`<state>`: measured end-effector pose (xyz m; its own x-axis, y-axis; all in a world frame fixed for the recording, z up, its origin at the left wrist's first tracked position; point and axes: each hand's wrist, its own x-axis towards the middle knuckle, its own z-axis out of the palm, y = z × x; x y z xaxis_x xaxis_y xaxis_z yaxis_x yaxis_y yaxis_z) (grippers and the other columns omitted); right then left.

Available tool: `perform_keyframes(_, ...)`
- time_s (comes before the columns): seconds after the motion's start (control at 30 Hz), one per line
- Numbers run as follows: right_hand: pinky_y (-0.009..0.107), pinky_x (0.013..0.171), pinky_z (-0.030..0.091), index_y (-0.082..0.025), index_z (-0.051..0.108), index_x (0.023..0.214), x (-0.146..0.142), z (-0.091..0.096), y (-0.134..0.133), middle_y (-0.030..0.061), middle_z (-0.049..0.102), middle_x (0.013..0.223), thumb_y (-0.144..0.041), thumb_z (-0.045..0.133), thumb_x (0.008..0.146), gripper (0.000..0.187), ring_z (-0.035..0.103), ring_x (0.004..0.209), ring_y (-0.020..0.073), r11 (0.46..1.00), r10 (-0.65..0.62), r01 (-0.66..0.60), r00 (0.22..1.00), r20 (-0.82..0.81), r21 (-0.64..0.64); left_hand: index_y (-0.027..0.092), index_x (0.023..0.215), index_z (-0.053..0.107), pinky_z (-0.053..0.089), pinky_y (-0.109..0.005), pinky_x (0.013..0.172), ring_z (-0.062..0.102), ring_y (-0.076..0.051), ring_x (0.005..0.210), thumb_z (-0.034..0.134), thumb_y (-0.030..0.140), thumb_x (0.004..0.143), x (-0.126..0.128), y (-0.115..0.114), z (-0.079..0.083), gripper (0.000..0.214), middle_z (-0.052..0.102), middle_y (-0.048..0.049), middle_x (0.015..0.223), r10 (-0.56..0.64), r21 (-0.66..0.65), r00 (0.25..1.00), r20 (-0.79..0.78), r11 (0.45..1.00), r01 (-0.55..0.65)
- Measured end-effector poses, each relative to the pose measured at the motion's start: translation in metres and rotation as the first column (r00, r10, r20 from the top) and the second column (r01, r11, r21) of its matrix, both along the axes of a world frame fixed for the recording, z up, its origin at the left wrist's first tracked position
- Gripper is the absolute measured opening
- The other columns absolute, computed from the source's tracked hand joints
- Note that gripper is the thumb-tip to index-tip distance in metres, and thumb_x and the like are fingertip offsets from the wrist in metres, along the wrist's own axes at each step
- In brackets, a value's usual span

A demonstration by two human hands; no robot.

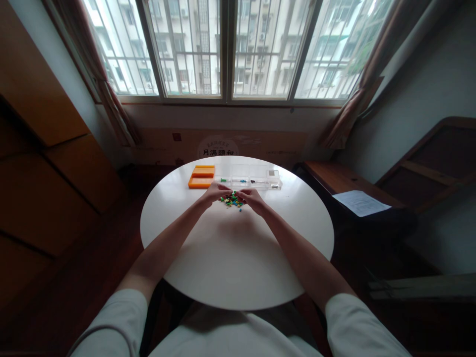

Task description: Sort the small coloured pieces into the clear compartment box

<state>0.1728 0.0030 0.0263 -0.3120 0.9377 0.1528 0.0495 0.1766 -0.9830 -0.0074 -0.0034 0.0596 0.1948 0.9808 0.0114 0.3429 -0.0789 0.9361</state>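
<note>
My left hand (218,192) and my right hand (252,197) meet over a small pile of colourful pieces (232,202) on the white round table (238,263). The pieces are green, yellow, blue, red and dark, too small to name. Both hands look closed, fingertips pinched and almost touching above the pile; what they hold is too small to make out. Just beyond them lies a clear plastic box with compartments (243,171), with a few green, blue and dark pieces in separate cells. Left of it, adjoining, is an orange tray (201,181) with a raised divider.
A loose blue piece (240,210) lies at the pile's near edge. To the right, a paper sheet (360,203) rests on a low wooden bench (334,178). A wide printed cardboard box (271,144) stands behind the table, under the barred window.
</note>
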Motion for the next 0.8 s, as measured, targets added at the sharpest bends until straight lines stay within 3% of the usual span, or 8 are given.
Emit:
perform_keyframes(0.23,0.022,0.048,0.031,-0.011,0.064,0.066,-0.001,0.002,-0.003,0.0011,0.054,0.055,-0.049,0.067,0.061,0.039,0.043,0.05,0.008,0.998,0.047,-0.048,0.998,-0.032,-0.037,0.013,0.079,0.07,0.036,-0.02,0.051,0.051,-0.009,0.055,0.073,0.043,0.055,0.0,0.002,-0.003,0.039,0.064,-0.0056,0.069,0.017,-0.102,1.0,0.002,0.995,-0.016)
perform_keyframes(0.47,0.022,0.049,0.032,-0.01,0.064,0.067,-0.001,0.005,-0.005,-0.0003,0.052,0.054,-0.049,0.069,0.059,0.04,0.044,0.051,0.0075,0.992,0.066,-0.075,0.994,-0.085,-0.099,0.013,0.077,0.068,0.038,-0.019,0.053,0.05,-0.007,0.056,0.071,0.044,0.057,-0.002,0.008,-0.012,0.037,0.065,-0.0063,0.075,-0.012,-0.172,0.994,0.107,0.985,0.03)
perform_keyframes(0.8,0.021,0.052,0.034,-0.009,0.065,0.074,-0.001,0.0,-0.004,0.0002,0.054,0.057,-0.045,0.072,0.058,0.04,0.046,0.053,0.0073,0.97,0.083,-0.12,0.981,-0.174,-0.213,0.012,0.069,0.063,0.039,-0.021,0.054,0.048,-0.005,0.05,0.073,0.033,0.055,0.003,0.007,-0.014,0.027,0.059,-0.0008,0.064,0.044,-0.293,0.952,0.304,0.955,0.049)
